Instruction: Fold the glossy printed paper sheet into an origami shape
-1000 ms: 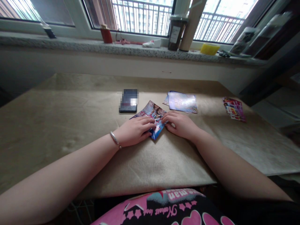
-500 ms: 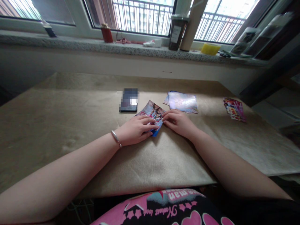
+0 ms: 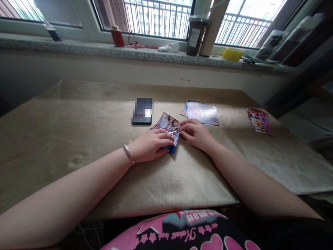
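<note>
A glossy printed leaflet with a colourful picture lies tilted on the table in front of me, its lower corner blue. My left hand rests over its lower left part with fingers stretched out, covering some of the print. At the leaflet's right edge, the thumb and fingers of my right hand are bent together in a pinch on the paper. The exact fingertip contact is partly hidden. A silver bangle circles my left wrist.
Beyond the leaflet lies a dark phone-like object, partly pixelated. Two or more shiny printed sheets overlap behind my right hand. Several small colourful cards lie at the far right. The windowsill holds jars, a red container and a yellow object.
The leaflet has turned slightly and shifted a little to the left, with my right hand moving left along with it. My left hand stays nearly in place.
</note>
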Motion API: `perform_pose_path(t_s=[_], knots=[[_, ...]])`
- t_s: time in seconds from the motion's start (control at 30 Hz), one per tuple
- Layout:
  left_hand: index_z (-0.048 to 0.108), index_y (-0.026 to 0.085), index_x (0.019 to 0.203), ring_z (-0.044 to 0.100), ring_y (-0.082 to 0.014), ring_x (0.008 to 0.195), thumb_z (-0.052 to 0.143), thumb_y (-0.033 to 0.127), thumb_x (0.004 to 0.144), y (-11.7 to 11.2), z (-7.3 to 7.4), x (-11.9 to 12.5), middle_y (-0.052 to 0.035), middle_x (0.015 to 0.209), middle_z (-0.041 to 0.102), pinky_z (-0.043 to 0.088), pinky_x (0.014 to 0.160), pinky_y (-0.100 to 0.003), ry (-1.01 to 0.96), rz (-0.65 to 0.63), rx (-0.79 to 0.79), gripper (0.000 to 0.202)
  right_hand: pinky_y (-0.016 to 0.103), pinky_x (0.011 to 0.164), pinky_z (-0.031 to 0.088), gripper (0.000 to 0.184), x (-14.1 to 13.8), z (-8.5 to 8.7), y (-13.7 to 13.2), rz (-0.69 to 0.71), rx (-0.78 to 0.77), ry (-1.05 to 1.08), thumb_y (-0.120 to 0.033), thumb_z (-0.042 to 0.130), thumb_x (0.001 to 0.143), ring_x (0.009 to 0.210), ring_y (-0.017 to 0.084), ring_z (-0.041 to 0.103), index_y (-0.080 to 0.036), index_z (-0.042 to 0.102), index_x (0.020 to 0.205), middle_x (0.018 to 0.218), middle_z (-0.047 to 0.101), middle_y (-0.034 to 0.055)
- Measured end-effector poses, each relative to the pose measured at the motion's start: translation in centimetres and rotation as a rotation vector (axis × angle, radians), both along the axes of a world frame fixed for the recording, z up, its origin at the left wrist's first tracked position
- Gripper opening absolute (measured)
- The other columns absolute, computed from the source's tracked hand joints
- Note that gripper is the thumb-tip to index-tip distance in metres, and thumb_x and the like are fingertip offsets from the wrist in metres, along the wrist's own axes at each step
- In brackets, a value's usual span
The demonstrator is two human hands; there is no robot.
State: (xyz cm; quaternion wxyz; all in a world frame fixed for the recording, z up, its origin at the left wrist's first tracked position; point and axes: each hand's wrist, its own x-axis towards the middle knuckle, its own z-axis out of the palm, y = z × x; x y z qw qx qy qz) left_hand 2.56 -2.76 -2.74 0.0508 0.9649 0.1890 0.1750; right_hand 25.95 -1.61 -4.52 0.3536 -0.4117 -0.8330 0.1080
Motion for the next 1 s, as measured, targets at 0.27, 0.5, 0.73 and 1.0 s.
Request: perform_pose_path(t_s=[0.27,0.5,0.73,1.0], knots=[[0.062,0.023,0.116,0.054,-0.0252,0.115,0.051,0.025,0.089,-0.01,-0.23,-0.25,-0.0078,0.128,0.058,0.045,0.098,-0.046,0.060,0.032,0.013,0.029,0.042,0.097,0.044,0.009,0.06,-0.21,0.11,-0.080,-0.086,0.040,-0.023,0.058,0.081,0.108,0.022,0.059,-0.021,0.067,0.081,0.115,0.064,0.0098],[0.060,0.022,0.118,0.050,-0.0240,0.120,0.051,0.024,0.089,0.07,-0.52,-0.25,-0.0074,0.127,0.058,0.041,0.104,-0.045,0.029,0.010,-0.036,0.031,0.040,0.094,0.045,0.011,0.07,-0.21,0.05,-0.206,-0.222,0.063,-0.027,0.059,0.082,0.108,0.023,0.061,-0.022,0.066,0.088,0.116,0.065,0.0093],[0.058,0.022,0.122,0.044,-0.0257,0.123,0.052,0.025,0.089,-0.03,-0.44,-0.26,-0.0090,0.127,0.056,0.037,0.106,-0.048,0.017,-0.015,-0.083,0.034,0.037,0.084,0.046,0.011,0.29,-0.25,0.41,-0.197,-0.151,0.024,-0.027,0.057,0.083,0.089,0.020,0.062,-0.022,0.067,0.085,0.091,0.070,0.0041],[0.059,0.029,0.122,0.032,-0.0308,0.132,0.056,0.028,0.087,-0.22,-0.35,-0.35,-0.0038,0.130,0.055,0.028,0.109,-0.056,0.052,0.059,-0.080,0.035,0.039,0.083,0.049,0.013,0.44,-0.47,0.83,-0.174,-0.088,0.116,-0.024,0.058,0.082,0.087,0.021,0.061,-0.022,0.070,0.078,0.088,0.068,0.0062]])
